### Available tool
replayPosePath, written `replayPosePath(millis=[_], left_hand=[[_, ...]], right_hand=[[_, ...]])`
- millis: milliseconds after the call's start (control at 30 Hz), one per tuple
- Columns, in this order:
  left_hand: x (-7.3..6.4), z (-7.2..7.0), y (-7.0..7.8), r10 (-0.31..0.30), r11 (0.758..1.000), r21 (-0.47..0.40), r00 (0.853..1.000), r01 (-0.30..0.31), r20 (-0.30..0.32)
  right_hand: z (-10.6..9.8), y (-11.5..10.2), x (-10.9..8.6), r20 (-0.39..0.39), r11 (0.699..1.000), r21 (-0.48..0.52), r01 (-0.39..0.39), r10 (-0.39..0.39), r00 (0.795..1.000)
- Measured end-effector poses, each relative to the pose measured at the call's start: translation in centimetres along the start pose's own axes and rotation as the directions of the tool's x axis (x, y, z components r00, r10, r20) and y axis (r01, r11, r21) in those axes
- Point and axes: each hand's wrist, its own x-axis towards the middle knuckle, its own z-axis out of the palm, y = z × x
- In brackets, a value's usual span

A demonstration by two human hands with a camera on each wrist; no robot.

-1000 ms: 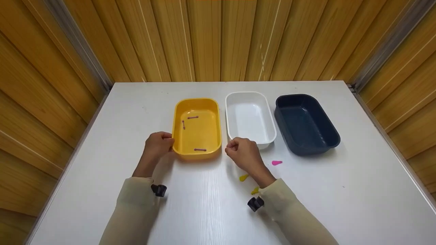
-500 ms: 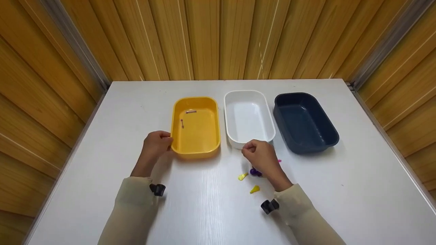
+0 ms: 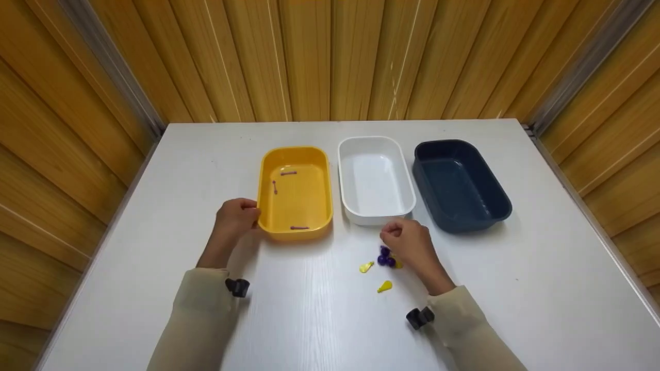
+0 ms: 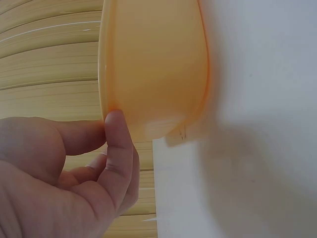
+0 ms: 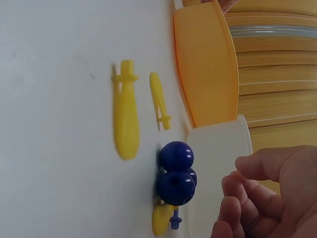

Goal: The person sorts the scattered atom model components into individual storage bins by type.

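Pinching the yellow bin (image 3: 302,201) is the left hand (image 3: 234,219), while the right hand (image 3: 410,242) looks empty, loosely curled near purple balls (image 3: 385,259) on the table (image 3: 304,314), prob light, rolly and best grabbed side-on.

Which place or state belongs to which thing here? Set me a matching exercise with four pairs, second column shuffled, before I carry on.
Things:
1. Thin purple knob-ended rods
2. Glossy purple-blue balls
3. Navy rounded-rectangular tray
4. The person's left hand

Places and states:
A. Standing at the right end of the row, in the head view
B. Pinching the edge of the yellow rounded-rectangular tray
C. Lying inside that yellow tray
D. Clustered on the flat white tabletop

Pairs: 1-C, 2-D, 3-A, 4-B
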Motion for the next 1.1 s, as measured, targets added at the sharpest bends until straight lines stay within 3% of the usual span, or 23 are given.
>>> replayPosePath(millis=[333, 667, 867, 1100], left_hand=[[0.0, 0.0, 0.1, -0.010, 1.000, 0.007, 1.000, 0.010, -0.001], [0.0, 0.0, 0.1, 0.005, 1.000, 0.015, 1.000, -0.005, -0.006], [0.0, 0.0, 0.1, 0.008, 1.000, 0.011, 1.000, -0.008, -0.004], [-0.3, -0.1, 0.0, 0.057, 0.998, 0.004, 0.998, -0.057, -0.004]], right_hand=[[-0.4, 1.7, -0.4, 0.019, 0.998, 0.013, -0.062, 0.062, 0.998], [-0.4, 3.1, -0.7, 0.008, 0.999, -0.016, -0.033, 0.033, 0.999], [-0.4, 3.1, -0.9, 0.027, 0.998, -0.036, -0.058, 0.059, 0.998], [-0.4, 3.2, -0.9, 0.032, 0.997, -0.067, -0.047, 0.049, 0.998]])
